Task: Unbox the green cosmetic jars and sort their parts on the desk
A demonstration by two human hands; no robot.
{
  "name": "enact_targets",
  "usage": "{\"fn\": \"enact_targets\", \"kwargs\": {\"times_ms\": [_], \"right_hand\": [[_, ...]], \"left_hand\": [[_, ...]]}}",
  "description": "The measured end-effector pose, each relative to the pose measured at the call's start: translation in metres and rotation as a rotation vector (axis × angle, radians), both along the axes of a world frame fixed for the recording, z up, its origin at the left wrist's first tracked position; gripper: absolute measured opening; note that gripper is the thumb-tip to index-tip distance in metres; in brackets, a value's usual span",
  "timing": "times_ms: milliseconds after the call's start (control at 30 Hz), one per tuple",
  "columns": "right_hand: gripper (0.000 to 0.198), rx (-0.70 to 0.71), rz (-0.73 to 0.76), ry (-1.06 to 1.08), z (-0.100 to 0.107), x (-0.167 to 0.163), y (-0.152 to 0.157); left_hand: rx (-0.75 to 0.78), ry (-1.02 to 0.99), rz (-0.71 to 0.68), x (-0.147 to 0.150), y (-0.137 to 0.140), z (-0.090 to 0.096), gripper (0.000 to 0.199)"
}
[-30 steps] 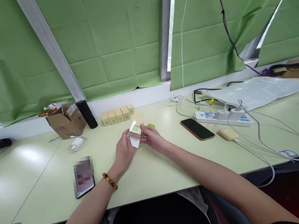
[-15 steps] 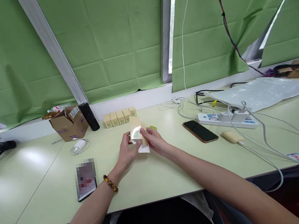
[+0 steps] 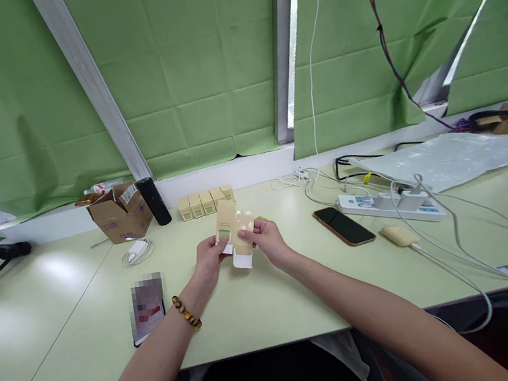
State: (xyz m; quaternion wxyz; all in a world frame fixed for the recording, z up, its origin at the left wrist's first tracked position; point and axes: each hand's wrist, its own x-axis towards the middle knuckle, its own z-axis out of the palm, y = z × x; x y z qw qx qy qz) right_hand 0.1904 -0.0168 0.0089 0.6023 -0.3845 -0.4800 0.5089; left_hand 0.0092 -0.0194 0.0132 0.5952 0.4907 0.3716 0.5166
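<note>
A pale, yellowish-green worktop [image 3: 299,310] is set along a white ledge, above which the windows are covered by green blinds [image 3: 189,67]. At the back, a row of small cartons [image 3: 203,204] is lined up beside a black cylinder [image 3: 154,201] and an opened cardboard box [image 3: 120,214]. A white charger [image 3: 137,250] is ringed by its coiled cable in front of that box. To the right, a dark-screened smartphone [image 3: 344,226] is laid near a power strip [image 3: 391,206] with plugs fitted, and a cream case [image 3: 399,235] is joined to a white cable.

A flattened carton [image 3: 225,216] is held above the middle of the worktop, in front of the row. Its left part is gripped by the fingers of the left hand [image 3: 208,261], with the thumb pressed by the green label; its right part is pinched by the fingers of the right hand [image 3: 268,240].

Compared with half a second ago, the carton has been spread wider: its panels, then bunched together, are now shown side by side, and the glare on the label is gone. The row has been left undisturbed.
</note>
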Motion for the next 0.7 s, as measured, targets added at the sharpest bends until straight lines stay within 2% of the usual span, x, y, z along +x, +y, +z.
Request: {"fn": "enact_targets", "kwargs": {"times_ms": [100,167,267,333,400,500,600,700], "right_hand": [[0.051,-0.015,0.025,-0.017,-0.003,-0.001,0.002],[0.061,-0.009,-0.006,0.021,-0.005,-0.005,0.003],[0.069,0.050,-0.030,0.097,-0.008,-0.013,-0.003],[0.066,0.109,0.094,0.155,-0.006,-0.019,-0.010],[0.060,0.151,0.270,0.233,-0.003,-0.022,-0.018],[0.049,0.110,0.413,0.337,0.003,-0.020,-0.024],[0.040,0.018,0.416,0.395,0.006,-0.013,-0.020],[0.037,-0.030,0.343,0.423,0.006,-0.005,-0.011]], "left_hand": [[0.029,0.031,0.074,0.001,0.002,-0.002,0.048],[0.144,0.143,0.260,0.000,0.004,-0.004,0.044],[0.552,0.418,0.614,-0.004,0.005,-0.005,0.026],[0.871,0.598,0.727,-0.006,0.003,-0.005,0.013],[1.101,0.773,0.712,-0.005,-0.002,-0.005,0.007],[1.253,0.982,0.617,0.000,-0.012,-0.003,0.025],[1.339,1.056,0.547,0.004,-0.021,0.000,0.036],[1.409,1.047,0.504,0.005,-0.024,0.000,0.029]]}}
